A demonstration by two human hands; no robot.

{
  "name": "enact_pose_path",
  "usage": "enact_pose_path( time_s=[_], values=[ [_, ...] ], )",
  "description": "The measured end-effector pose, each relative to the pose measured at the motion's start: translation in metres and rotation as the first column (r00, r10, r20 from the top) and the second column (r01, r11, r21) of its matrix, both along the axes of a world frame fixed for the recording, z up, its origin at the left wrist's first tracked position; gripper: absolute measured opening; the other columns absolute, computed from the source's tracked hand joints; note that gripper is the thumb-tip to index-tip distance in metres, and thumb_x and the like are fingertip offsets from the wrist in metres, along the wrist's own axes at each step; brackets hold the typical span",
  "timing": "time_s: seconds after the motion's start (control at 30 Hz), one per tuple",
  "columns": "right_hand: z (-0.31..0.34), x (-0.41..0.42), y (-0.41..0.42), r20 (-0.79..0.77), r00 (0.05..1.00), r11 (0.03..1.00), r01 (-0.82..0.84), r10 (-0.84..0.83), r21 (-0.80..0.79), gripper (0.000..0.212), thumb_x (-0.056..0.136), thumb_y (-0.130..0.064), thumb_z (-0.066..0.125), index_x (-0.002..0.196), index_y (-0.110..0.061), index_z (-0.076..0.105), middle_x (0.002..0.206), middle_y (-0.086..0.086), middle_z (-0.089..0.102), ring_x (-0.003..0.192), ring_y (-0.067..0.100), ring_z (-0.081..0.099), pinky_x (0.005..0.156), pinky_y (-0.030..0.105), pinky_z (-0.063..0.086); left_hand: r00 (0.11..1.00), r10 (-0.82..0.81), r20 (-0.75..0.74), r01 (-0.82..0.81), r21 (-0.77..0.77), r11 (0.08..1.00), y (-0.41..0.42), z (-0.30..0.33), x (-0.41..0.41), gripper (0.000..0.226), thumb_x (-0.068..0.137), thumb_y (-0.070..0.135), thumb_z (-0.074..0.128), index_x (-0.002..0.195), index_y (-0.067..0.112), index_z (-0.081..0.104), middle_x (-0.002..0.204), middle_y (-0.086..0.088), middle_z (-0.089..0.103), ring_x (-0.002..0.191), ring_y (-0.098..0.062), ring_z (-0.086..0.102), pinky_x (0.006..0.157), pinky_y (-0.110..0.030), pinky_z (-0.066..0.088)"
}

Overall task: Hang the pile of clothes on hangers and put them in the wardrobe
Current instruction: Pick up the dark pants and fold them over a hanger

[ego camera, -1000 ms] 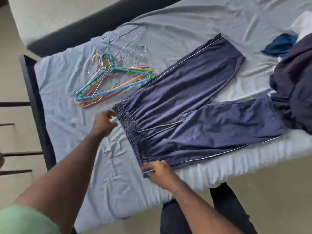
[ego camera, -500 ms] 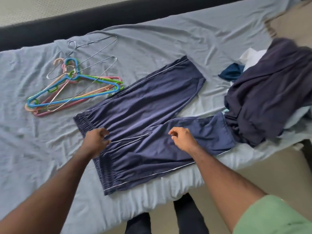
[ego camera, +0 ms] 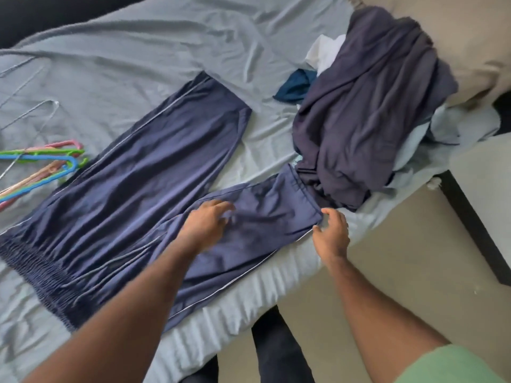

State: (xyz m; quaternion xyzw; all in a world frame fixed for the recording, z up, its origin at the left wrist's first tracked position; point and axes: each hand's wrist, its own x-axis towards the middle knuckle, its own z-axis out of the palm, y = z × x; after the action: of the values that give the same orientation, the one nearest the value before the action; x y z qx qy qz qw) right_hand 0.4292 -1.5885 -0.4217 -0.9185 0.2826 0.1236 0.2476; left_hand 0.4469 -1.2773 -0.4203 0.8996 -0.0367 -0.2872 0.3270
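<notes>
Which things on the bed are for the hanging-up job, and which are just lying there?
For the job:
navy trousers
coloured hangers
wire hangers
pile of clothes
left hand
right hand

Just lying there:
bed sheet
beige pillow

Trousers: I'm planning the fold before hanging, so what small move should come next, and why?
Probably pinch the near leg's hem with the right hand and fold it onto the far leg. The trousers lie flat with legs apart, that hand is open at the hem corner, and the left hand rests flat on the same leg.
</notes>
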Motion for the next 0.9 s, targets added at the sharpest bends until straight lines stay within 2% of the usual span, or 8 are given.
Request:
enact_pose_path(
  time_s=[0.13, 0.27, 0.37, 0.5, 0.6, 0.67, 0.73, 0.9],
  values=[
    [-0.012, 0.005, -0.027, -0.008, 0.984, 0.979, -0.179, 0.18, 0.095, 0.053, 0.079, -0.011, 0.082, 0.127, -0.021, 0.062, 0.127, 0.0, 0.062, 0.119, 0.029, 0.056, 0.095, 0.055, 0.048, 0.963, -0.253, 0.09, 0.254, -0.004, 0.967, -0.075, 0.003, 0.048, 0.058, 0.089, 0.003, 0.052, 0.138, 0.034, 0.057, 0.148, 0.007, 0.049, 0.134, -0.022, 0.046, 0.101, -0.045, 0.045],
    [-0.02, 0.013, -0.045, 0.053, 0.953, 0.948, -0.301, 0.297, 0.102, 0.049, 0.074, -0.015, 0.085, 0.119, -0.021, 0.066, 0.117, -0.002, 0.063, 0.111, 0.028, 0.061, 0.087, 0.052, 0.052, 0.887, -0.443, 0.13, 0.426, 0.14, 0.894, -0.13, 0.001, 0.086, 0.059, 0.094, 0.007, 0.047, 0.142, 0.042, 0.049, 0.155, 0.013, 0.039, 0.142, -0.016, 0.036, 0.1, -0.043, 0.042],
    [-0.024, 0.019, -0.056, -0.014, 0.941, 0.937, -0.334, 0.337, 0.103, 0.041, 0.07, -0.025, 0.086, 0.107, -0.023, 0.069, 0.113, -0.008, 0.06, 0.108, 0.021, 0.061, 0.086, 0.046, 0.05, 0.845, -0.52, 0.123, 0.473, 0.28, 0.835, -0.154, -0.006, 0.109, 0.063, 0.093, 0.006, 0.046, 0.142, 0.046, 0.045, 0.157, 0.01, 0.033, 0.143, -0.017, 0.03, 0.099, -0.042, 0.035],
    [-0.031, 0.028, -0.075, -0.183, 0.882, 0.896, -0.401, 0.434, 0.191, 0.044, 0.071, -0.037, 0.087, 0.111, -0.025, 0.071, 0.115, -0.011, 0.05, 0.115, 0.012, 0.054, 0.096, 0.041, 0.04, 0.848, -0.517, 0.114, 0.426, 0.433, 0.794, -0.166, -0.021, 0.135, 0.051, 0.094, 0.016, 0.056, 0.136, 0.044, 0.051, 0.138, 0.0, 0.041, 0.13, -0.026, 0.035, 0.099, -0.049, 0.032],
    [-0.035, 0.035, -0.087, -0.167, 0.865, 0.875, -0.439, 0.473, 0.203, 0.02, 0.078, -0.042, 0.082, 0.078, -0.029, 0.067, 0.105, -0.011, 0.047, 0.103, 0.012, 0.053, 0.093, 0.039, 0.041, 0.853, -0.502, 0.142, 0.385, 0.478, 0.79, -0.168, -0.028, 0.15, 0.033, 0.094, 0.026, 0.061, 0.124, 0.037, 0.064, 0.127, -0.002, 0.046, 0.123, -0.027, 0.038, 0.097, -0.048, 0.032],
    [-0.038, 0.039, -0.092, -0.15, 0.883, 0.886, -0.409, 0.445, 0.217, 0.048, 0.085, -0.042, 0.076, 0.056, -0.026, 0.042, 0.092, -0.009, 0.048, 0.087, 0.01, 0.049, 0.084, 0.037, 0.043, 0.885, -0.44, 0.153, 0.324, 0.475, 0.818, -0.167, -0.03, 0.158, 0.023, 0.096, 0.026, 0.057, 0.116, 0.029, 0.069, 0.123, -0.004, 0.049, 0.12, -0.028, 0.04, 0.096, -0.049, 0.032],
    [-0.036, 0.044, -0.095, -0.122, 0.899, 0.896, -0.39, 0.421, 0.214, 0.059, 0.09, -0.042, 0.072, 0.054, -0.022, 0.03, 0.075, -0.006, 0.044, 0.076, 0.012, 0.045, 0.073, 0.036, 0.041, 0.922, -0.361, 0.142, 0.261, 0.463, 0.847, -0.167, -0.029, 0.166, 0.023, 0.1, 0.026, 0.052, 0.116, 0.024, 0.067, 0.123, -0.007, 0.052, 0.12, -0.03, 0.041, 0.095, -0.05, 0.032],
    [-0.031, 0.055, -0.095, -0.182, 0.88, 0.898, -0.424, 0.439, 0.117, 0.059, 0.087, -0.048, 0.075, 0.056, -0.018, 0.034, 0.066, -0.005, 0.042, 0.07, 0.022, 0.046, 0.066, 0.035, 0.041, 0.927, -0.353, 0.123, 0.267, 0.444, 0.855, -0.172, -0.021, 0.175, 0.018, 0.101, 0.022, 0.048, 0.109, 0.022, 0.064, 0.114, -0.006, 0.063, 0.115, -0.029, 0.05, 0.092, -0.05, 0.033]
  ],
)
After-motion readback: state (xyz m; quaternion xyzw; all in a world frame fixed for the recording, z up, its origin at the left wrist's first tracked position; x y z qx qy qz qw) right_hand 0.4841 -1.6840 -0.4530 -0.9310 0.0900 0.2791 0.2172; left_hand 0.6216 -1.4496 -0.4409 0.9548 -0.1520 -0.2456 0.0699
